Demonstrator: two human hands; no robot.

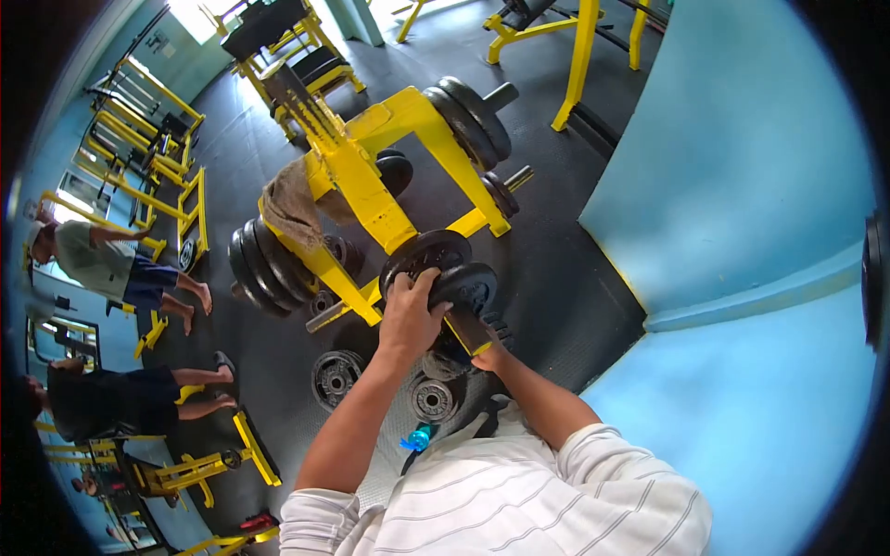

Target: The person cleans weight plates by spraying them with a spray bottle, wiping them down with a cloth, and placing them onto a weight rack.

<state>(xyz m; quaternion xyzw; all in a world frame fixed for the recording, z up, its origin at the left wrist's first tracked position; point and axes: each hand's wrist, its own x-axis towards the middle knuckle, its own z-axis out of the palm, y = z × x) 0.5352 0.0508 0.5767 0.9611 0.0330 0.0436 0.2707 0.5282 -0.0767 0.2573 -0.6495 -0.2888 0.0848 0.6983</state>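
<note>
A yellow weight rack stands in front of me, with a peg pointing towards me. A larger black weight plate sits on the peg, and a smaller black weight plate is nearer its end. My left hand grips the smaller plate's left edge, its fingers over the rim and its thumb on the near face. Beside the peg's yellow-edged tip is my right hand, low and mostly covered by the peg. Its fingers are hidden, so I cannot tell what they hold.
More weight plates hang on the rack's left side and others on its right. Loose plates lie on the dark floor. A blue wall closes the right side. Two people stand at left among yellow gym machines. A brown towel drapes over the rack.
</note>
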